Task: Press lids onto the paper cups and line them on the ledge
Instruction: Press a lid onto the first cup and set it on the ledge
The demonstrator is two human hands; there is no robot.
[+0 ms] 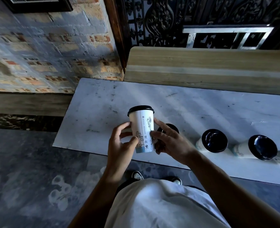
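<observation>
White shirt at bottom edge. Left hand and right hand clamp a lidded cup between them, fingers on its sides, cup tilted above the near edge of the marble ledge. Right of the grip: three more lidded cups in a row, the nearest partly behind the right hand, then second, third.

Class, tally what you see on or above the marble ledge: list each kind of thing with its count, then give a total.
Paper cups: 4 (held cup, hidden cup, third cup, fourth cup)
Black lids: 4, one on each cup
Hands: 2 (left hand, right hand)
Total: 10
</observation>
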